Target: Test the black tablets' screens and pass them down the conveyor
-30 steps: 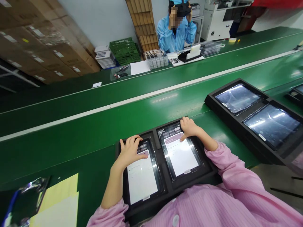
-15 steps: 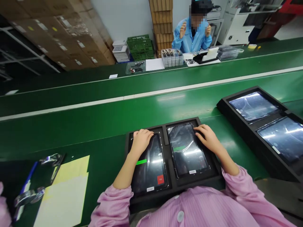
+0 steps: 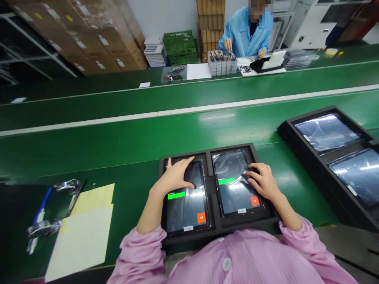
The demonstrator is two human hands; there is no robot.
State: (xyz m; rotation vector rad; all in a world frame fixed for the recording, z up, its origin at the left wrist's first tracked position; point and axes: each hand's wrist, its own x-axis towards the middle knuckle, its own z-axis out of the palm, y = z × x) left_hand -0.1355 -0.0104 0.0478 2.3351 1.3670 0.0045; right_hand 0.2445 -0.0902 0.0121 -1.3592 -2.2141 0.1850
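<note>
Two tablets lie side by side in a black foam tray (image 3: 212, 201) in front of me. Over the upper part of the left tablet (image 3: 186, 209) is my left hand (image 3: 174, 175), fingers spread and thumb at the middle of the screen. My right hand (image 3: 263, 181) rests at the right edge of the right tablet (image 3: 229, 197), fingers apart, with fingertips over the screen. Each screen shows a green bar and a red square reading "Fail". Clear film covers both tablets, and each has a small white label at its lower edge. Neither hand grips anything.
A second foam tray (image 3: 308, 154) with two tablets stands at the right. Yellowish paper sheets (image 3: 85, 232) and a blue-and-white pen (image 3: 41, 217) lie to the left. Across the green bench (image 3: 118, 146), a person in blue (image 3: 248, 33) sits behind stacked clear trays (image 3: 222, 65).
My left hand has spread, its thumb moving down onto the screen. My right hand has shifted slightly lower. Both screens have brightened, and the right one's red square is now distinct. The co-worker's hands have lowered.
</note>
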